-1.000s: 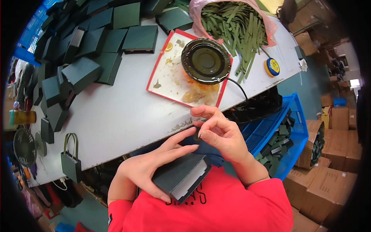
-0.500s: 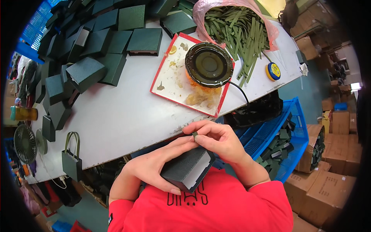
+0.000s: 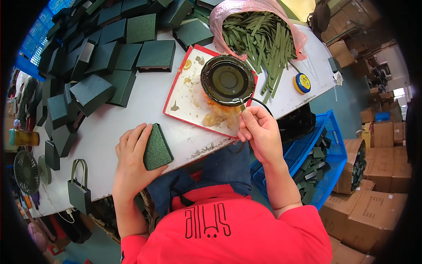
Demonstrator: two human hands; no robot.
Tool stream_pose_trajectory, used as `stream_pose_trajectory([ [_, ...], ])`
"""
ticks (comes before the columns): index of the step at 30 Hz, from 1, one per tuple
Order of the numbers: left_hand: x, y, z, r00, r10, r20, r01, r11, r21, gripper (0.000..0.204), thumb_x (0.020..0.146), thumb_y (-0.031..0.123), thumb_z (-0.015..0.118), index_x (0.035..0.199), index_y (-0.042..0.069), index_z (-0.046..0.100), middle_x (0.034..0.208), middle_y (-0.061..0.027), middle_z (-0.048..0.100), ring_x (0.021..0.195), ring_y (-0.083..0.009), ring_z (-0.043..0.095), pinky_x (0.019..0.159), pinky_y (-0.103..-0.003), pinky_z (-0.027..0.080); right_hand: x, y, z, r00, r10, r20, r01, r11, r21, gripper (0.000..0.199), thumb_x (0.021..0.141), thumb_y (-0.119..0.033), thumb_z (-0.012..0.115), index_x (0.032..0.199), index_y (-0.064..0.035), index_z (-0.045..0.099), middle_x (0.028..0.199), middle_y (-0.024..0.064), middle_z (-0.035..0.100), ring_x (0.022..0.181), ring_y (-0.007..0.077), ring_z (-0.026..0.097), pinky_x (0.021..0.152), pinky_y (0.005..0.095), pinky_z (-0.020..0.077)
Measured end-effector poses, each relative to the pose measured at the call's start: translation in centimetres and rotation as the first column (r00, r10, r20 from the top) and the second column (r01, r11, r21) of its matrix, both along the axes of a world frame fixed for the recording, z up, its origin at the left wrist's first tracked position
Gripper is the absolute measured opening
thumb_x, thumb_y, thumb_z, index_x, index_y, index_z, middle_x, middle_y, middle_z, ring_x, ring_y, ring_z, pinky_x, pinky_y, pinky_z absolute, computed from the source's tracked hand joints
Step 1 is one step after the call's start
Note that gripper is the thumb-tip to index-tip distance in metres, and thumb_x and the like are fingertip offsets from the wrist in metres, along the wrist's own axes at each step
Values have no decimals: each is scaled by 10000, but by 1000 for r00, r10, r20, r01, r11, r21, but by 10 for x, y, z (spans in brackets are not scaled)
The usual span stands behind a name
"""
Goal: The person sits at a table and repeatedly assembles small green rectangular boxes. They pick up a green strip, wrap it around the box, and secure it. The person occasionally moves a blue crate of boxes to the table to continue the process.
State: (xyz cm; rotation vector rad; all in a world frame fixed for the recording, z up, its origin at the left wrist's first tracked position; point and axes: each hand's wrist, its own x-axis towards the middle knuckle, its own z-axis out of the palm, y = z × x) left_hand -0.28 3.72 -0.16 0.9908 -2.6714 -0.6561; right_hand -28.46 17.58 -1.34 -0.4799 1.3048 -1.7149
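My left hand (image 3: 134, 156) is closed around a small dark green box (image 3: 159, 147) at the table's front edge, its textured face turned up. My right hand (image 3: 263, 134) pinches a thin green strip (image 3: 242, 107), whose upper end is at the near rim of a round pot (image 3: 227, 80). Glossy, dark amber liquid fills the pot. Most of the strip is hidden by my fingers. Under the pot lies a white board (image 3: 180, 94) with a red border, smeared with amber residue.
Dark green boxes (image 3: 112, 55) are heaped at the back left. A pink plastic bag (image 3: 217, 20) spills green strips (image 3: 263, 42). Near it sits a round blue and yellow tin (image 3: 302, 83). A small bag-shaped box with handles (image 3: 79, 193) stands front left; a blue crate (image 3: 332, 163) sits below right.
The box has gone from in front of my chest to the table edge with my left hand. My right hand has moved away from it, taking the strip to the pot.
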Motion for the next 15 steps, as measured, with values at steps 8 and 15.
stream_pose_trajectory([
  [8, 1, 1, -3, 1000, -5, -17, 5, 1000, -10, 1017, 526, 118, 900, 1451, 51, 480, 1473, -119, 477, 1329, -352, 439, 1112, -463, 352, -2, -11, -7, 998, -55, 41, 53, 997, 47, 171, 1004, -168, 660, 989, -13, 588, 730, -4, 592, 491, 18, 376, 446, 214, 254],
  [15, -1, 2, -4, 999, -14, -32, 14, 1000, -16, 994, 534, 160, 902, 1430, 36, 490, 1446, -124, 490, 1315, -344, 446, 1073, -456, 341, -3, -15, -5, 996, -80, 27, 77, 991, 108, 181, 985, -166, 676, 931, -27, 574, 696, -2, 573, 481, 17, 360, 438, 218, 243],
])
